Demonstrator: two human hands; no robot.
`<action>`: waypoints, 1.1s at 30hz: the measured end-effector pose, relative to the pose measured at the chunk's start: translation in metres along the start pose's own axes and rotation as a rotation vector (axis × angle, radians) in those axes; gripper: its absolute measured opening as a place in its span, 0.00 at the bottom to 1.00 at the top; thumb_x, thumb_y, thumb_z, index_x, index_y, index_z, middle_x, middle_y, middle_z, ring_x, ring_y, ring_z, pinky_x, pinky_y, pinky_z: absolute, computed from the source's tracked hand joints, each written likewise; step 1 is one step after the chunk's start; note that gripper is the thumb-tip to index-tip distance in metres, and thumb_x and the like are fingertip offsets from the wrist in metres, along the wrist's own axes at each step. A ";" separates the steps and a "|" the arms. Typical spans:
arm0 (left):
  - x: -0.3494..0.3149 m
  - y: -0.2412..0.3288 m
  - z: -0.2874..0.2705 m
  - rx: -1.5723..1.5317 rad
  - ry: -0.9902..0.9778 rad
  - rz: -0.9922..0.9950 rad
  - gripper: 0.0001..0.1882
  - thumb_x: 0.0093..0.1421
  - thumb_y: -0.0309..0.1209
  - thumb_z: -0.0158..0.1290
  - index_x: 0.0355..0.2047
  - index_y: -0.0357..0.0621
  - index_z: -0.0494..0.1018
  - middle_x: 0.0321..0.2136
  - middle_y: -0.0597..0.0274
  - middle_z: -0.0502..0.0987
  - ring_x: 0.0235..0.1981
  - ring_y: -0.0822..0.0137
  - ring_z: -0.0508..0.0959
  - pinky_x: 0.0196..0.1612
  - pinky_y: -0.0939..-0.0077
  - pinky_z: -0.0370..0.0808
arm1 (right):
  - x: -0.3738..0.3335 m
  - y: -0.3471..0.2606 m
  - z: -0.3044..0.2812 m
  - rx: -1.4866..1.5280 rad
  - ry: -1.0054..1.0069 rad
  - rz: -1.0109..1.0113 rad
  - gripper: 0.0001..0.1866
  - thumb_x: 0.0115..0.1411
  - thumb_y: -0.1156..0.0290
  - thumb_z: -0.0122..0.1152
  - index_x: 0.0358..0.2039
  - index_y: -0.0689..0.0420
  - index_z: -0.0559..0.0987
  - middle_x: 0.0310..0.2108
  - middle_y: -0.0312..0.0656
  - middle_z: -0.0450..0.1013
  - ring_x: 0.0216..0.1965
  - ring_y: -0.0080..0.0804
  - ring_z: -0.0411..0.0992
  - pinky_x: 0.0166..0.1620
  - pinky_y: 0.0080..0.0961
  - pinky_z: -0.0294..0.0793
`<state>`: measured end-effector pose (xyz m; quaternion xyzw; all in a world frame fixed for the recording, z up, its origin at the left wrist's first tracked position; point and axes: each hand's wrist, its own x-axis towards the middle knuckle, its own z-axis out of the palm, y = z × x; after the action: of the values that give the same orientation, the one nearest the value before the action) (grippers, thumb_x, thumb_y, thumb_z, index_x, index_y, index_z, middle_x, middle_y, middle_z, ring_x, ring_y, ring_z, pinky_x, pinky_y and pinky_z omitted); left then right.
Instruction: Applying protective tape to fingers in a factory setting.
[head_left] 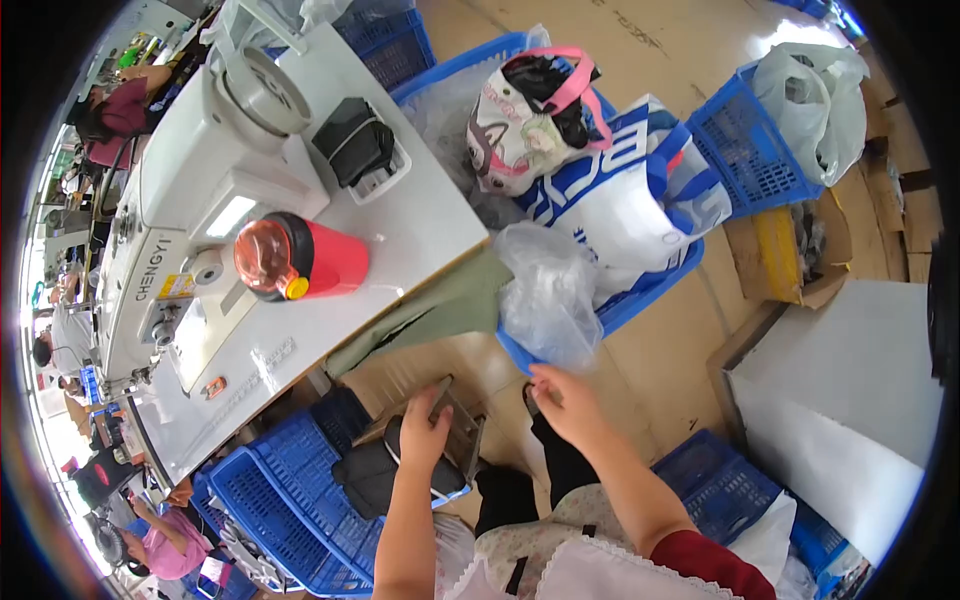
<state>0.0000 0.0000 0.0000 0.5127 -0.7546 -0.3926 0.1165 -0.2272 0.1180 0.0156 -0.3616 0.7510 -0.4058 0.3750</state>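
My left hand (427, 437) has its fingers curled at the upper frame of a stool (465, 440), and seems to grip it; the fingertips are partly hidden. A black cushion (372, 472) lies beside that hand. My right hand (565, 405) is held out with fingers loosely bent and apart, nothing visible in them. Its fingertips are close to the near corner of a blue basket (512, 352); whether they touch it I cannot tell. In the basket are a clear plastic bag (550, 295), a blue-and-white bag (635, 210) and a patterned bag with pink handles (520, 125).
A white sewing machine (190, 150) stands on a table (410, 240) at left, with a red bottle (335, 260) and olive cloth (440, 310) at the edge. Blue crates (290, 500) sit below it. At right are a grey-white box (840, 390) and another blue crate (745, 145).
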 end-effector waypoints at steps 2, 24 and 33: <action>-0.001 0.005 0.004 0.033 -0.138 -0.130 0.15 0.54 0.31 0.56 0.42 0.41 0.75 0.39 0.50 0.76 0.39 0.53 0.77 0.41 0.65 0.73 | 0.007 -0.022 -0.010 0.053 -0.051 -0.036 0.13 0.56 0.72 0.61 0.42 0.56 0.78 0.34 0.38 0.76 0.31 0.29 0.74 0.33 0.23 0.72; 0.162 0.249 -0.001 -0.562 -0.017 0.229 0.21 0.54 0.21 0.54 0.50 0.38 0.69 0.45 0.52 0.75 0.50 0.58 0.73 0.51 0.70 0.68 | 0.337 -0.163 -0.135 0.383 0.035 0.036 0.15 0.55 0.62 0.58 0.27 0.63 0.77 0.21 0.45 0.72 0.25 0.32 0.73 0.30 0.30 0.70; 0.328 0.247 0.063 -0.924 0.447 -0.212 0.06 0.59 0.22 0.48 0.37 0.35 0.72 0.32 0.65 0.73 0.34 0.75 0.70 0.37 0.80 0.67 | 0.344 -0.167 -0.169 -0.258 -0.162 -0.705 0.12 0.42 0.74 0.60 0.31 0.55 0.77 0.31 0.39 0.73 0.37 0.40 0.71 0.44 0.35 0.69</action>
<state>-0.3515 -0.2127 0.0601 0.5528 -0.4034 -0.5750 0.4484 -0.4898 -0.1846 0.1354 -0.6728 0.5933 -0.3821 0.2221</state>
